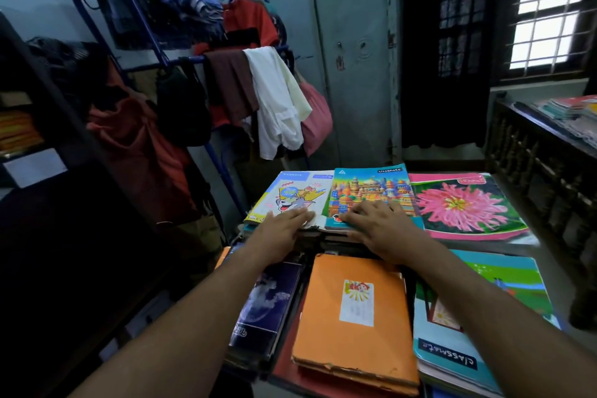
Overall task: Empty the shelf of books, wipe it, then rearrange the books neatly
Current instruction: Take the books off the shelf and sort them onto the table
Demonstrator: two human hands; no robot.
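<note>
Nearest to where the person stands, an orange book point(357, 317) with a small label lies flat on top of a near pile, its lower edge chipped and worn. Just left of it sits a dark book point(268, 304) on its own stack, and to the right a teal notebook point(478, 326) fans out over loose sheets.

Beyond these, both arms reach forward. The left hand point(279, 236) lies with straight fingers on the near edge of a cartoon notebook point(290, 194); whether the thumb hooks under the pile I cannot tell. The right hand point(378, 229) rests flat, fingers spread, on the castle notebook point(371, 192) beside it. Neither hand is closed round anything.

These two notebooks top a thicker stack whose ragged edges show under the palms. I judge the stack fairly heavy taken whole, yet each thin soft-covered notebook is floppy and the glossy covers likely slide on one another. Gripping it at both sides, thumbs on top and fingers beneath, should keep it square; lifting only by the top cover would probably spill it.

Right of them lies a flower notebook point(465, 203). Far left stands the dark shelf point(38, 126), some orange books still inside. Behind, a clothes rack point(200, 58) hangs full.
</note>
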